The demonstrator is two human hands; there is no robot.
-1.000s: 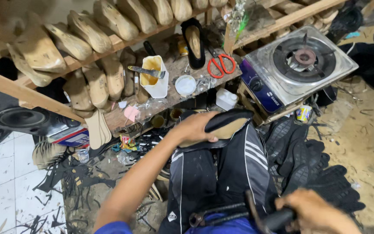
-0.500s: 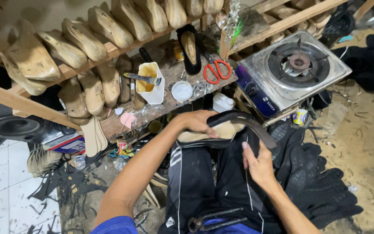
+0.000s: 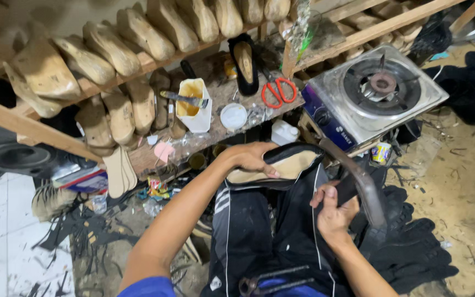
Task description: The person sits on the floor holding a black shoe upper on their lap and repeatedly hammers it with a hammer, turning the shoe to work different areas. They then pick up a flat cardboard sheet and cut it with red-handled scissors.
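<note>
A shoe in the making (image 3: 281,168), black around the edge with its tan sole side facing up, lies across the person's lap, toe pointing right. The left hand (image 3: 248,159) presses down on its heel end, fingers curled over the rim. Just to the right, the right hand (image 3: 333,212) is closed around a long dark tool handle (image 3: 361,187), whose upper end reaches the toe of the shoe. Pliers (image 3: 273,280) rest lower on the lap. Beyond the knees, a cluttered low wooden shelf (image 3: 215,118) carries red-handled scissors (image 3: 277,91), a white glue container (image 3: 194,104) with a brush, and a black shoe. Rows of wooden shoe lasts (image 3: 111,49) sit above. A steel gas stove (image 3: 377,91) stands at right.
</note>
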